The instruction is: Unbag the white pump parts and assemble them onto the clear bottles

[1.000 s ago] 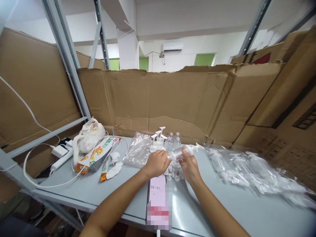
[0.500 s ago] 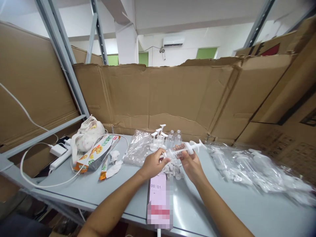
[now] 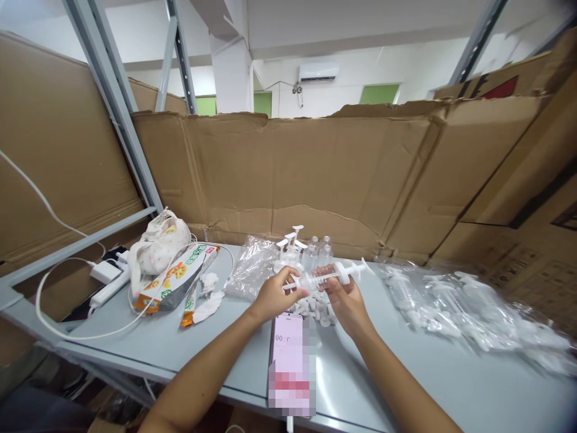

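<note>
A clear plastic syringe-like dispenser [image 3: 322, 276] with a white collar and a white T-shaped plunger end lies level between my hands, its plunger end to the right. My right hand [image 3: 346, 300] is wrapped round its barrel near the collar. At its narrow left end, the fingers of my left hand [image 3: 280, 294] pinch a thin white piece [image 3: 291, 286]. Small white parts [image 3: 318, 310] lie in a heap beneath my hands. Behind them stand white T-topped plungers [image 3: 288, 252] and clear bottles [image 3: 323, 248].
A phone [image 3: 288, 355] showing a timer lies at the front. Crumpled clear plastic [image 3: 252, 270], a snack packet [image 3: 178, 279] and a white cloth bag [image 3: 164, 243] are on the left. Bagged dispensers [image 3: 469, 310] lie on the right. Cardboard [image 3: 315, 174] walls the back.
The dispenser has shifted slightly left and tilts less. At its left end, a thin white piece now shows between my left fingers. The camera view has moved a little.
</note>
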The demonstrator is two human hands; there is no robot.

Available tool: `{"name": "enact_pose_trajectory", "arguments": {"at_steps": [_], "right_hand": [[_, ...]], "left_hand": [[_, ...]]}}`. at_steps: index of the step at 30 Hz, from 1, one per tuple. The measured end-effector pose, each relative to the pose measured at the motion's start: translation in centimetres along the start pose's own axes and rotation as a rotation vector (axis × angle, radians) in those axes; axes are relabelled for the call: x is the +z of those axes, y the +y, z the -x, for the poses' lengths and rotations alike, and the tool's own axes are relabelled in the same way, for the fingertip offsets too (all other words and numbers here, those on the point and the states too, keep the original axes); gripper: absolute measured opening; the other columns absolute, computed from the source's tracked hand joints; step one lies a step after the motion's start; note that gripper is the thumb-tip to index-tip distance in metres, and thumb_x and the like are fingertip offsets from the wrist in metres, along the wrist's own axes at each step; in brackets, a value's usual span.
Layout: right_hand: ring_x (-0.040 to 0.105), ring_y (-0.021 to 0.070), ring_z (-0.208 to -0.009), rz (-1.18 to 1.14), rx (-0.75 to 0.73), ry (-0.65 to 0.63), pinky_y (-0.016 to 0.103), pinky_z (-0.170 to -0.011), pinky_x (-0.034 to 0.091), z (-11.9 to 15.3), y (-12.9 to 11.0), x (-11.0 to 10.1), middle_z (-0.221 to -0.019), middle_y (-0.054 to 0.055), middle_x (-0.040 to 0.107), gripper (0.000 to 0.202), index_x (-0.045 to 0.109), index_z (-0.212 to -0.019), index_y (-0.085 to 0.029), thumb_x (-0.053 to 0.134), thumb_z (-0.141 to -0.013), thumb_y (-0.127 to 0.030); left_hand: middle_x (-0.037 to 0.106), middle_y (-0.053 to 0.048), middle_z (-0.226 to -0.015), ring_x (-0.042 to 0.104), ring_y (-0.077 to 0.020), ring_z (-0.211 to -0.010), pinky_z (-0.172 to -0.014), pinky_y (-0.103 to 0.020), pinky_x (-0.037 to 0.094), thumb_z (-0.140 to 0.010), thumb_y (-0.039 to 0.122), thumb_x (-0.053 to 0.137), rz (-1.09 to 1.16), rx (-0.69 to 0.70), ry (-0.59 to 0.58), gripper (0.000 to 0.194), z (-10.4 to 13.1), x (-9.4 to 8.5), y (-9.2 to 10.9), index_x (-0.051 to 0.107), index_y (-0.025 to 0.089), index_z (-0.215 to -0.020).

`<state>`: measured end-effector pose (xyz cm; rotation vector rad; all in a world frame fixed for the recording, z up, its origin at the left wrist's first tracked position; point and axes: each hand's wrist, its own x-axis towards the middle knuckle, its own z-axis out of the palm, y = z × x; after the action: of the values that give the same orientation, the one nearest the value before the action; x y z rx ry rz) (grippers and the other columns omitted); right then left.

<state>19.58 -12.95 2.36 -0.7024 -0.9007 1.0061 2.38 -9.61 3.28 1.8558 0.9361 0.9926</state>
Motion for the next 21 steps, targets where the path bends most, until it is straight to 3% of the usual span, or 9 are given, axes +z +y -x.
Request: {"name": "enact_pose_trajectory", "arguments": {"at_steps": [3, 7, 11, 14, 15, 17, 19, 21], "right_hand": [[0.058, 0.0161, -0.074, 0.034, 0.007, 0.019, 0.028, -0.062, 0.046, -0.1, 0.0, 0.1, -0.086, 0.001, 0.064, 0.026, 0.063, -0.087, -0.025, 0.073, -0.067, -0.040], [0.059, 0.0183, -0.075, 0.063, 0.021, 0.022, 0.030, -0.063, 0.046, 0.0, -0.1, 0.1, -0.087, 0.003, 0.065, 0.031, 0.061, -0.088, -0.024, 0.073, -0.065, -0.043], [0.060, 0.0213, -0.090, 0.029, 0.014, 0.003, 0.034, -0.074, 0.047, 0.4, -0.3, 0.2, -0.098, 0.002, 0.066, 0.036, 0.056, -0.096, -0.028, 0.073, -0.065, -0.036], [0.057, 0.0232, -0.103, -0.024, -0.049, -0.039, 0.038, -0.082, 0.045, 0.6, -1.0, 0.0, -0.104, 0.001, 0.066, 0.039, 0.054, -0.096, -0.031, 0.074, -0.063, -0.027], [0.056, 0.0232, -0.106, -0.032, -0.069, -0.041, 0.038, -0.083, 0.045, 0.5, -1.2, -0.2, -0.105, 0.000, 0.065, 0.039, 0.053, -0.095, -0.032, 0.073, -0.063, -0.024], [0.055, 0.0220, -0.107, -0.026, -0.101, 0.000, 0.035, -0.079, 0.045, 0.1, -1.6, -0.6, -0.104, -0.001, 0.065, 0.036, 0.053, -0.092, -0.031, 0.072, -0.062, -0.021], [0.056, 0.0206, -0.104, -0.007, -0.120, 0.067, 0.031, -0.073, 0.044, -0.3, -1.6, -0.9, -0.100, -0.002, 0.065, 0.033, 0.054, -0.089, -0.030, 0.070, -0.063, -0.020], [0.057, 0.0200, -0.099, 0.012, -0.119, 0.115, 0.030, -0.068, 0.043, -0.5, -1.4, -1.1, -0.096, -0.001, 0.065, 0.030, 0.055, -0.088, -0.029, 0.069, -0.064, -0.020]], "left_hand": [[0.057, 0.004, -0.071, 0.051, -0.0109, -0.065, -0.061, -0.021, 0.038, -0.066, 0.048, 0.068, -0.021, 0.027, 0.028, 0.036, 0.0, 0.0, 0.0, 0.056, 0.020, -0.086], [0.052, 0.002, -0.052, 0.045, -0.0090, -0.048, -0.050, -0.022, 0.033, -0.078, 0.063, 0.043, 0.246, -0.150, -0.175, 0.050, -0.4, 0.2, -0.4, 0.053, 0.015, -0.068], [0.033, 0.008, -0.039, 0.024, -0.0052, -0.036, -0.042, -0.021, 0.018, -0.077, 0.067, 0.039, 0.571, -0.343, -0.297, 0.053, -0.7, 0.0, -0.4, 0.046, 0.016, -0.062], [0.017, 0.011, -0.038, 0.014, -0.0059, -0.036, -0.041, -0.022, 0.018, -0.080, 0.066, 0.034, 0.676, -0.431, -0.375, 0.052, -0.9, -0.4, -0.1, 0.033, 0.021, -0.055], [0.016, 0.010, -0.039, 0.015, -0.0065, -0.036, -0.042, -0.022, 0.020, -0.081, 0.065, 0.031, 0.640, -0.433, -0.348, 0.052, -0.9, -0.6, -0.1, 0.030, 0.021, -0.054], [0.024, 0.008, -0.041, 0.023, -0.0077, -0.038, -0.045, -0.023, 0.024, -0.083, 0.062, 0.029, 0.418, -0.359, -0.186, 0.051, -0.9, -0.9, -0.2, 0.033, 0.021, -0.055], [0.041, 0.004, -0.050, 0.040, -0.0105, -0.048, -0.053, -0.024, 0.032, -0.083, 0.057, 0.039, 0.023, -0.184, 0.011, 0.045, -0.8, -1.0, -0.5, 0.044, 0.019, -0.060], [0.056, -0.001, -0.068, 0.052, -0.0161, -0.070, -0.066, -0.027, 0.037, -0.081, 0.046, 0.052, -0.409, 0.012, 0.104, 0.031, -0.6, -0.8, -0.9, 0.054, 0.018, -0.069]]}}
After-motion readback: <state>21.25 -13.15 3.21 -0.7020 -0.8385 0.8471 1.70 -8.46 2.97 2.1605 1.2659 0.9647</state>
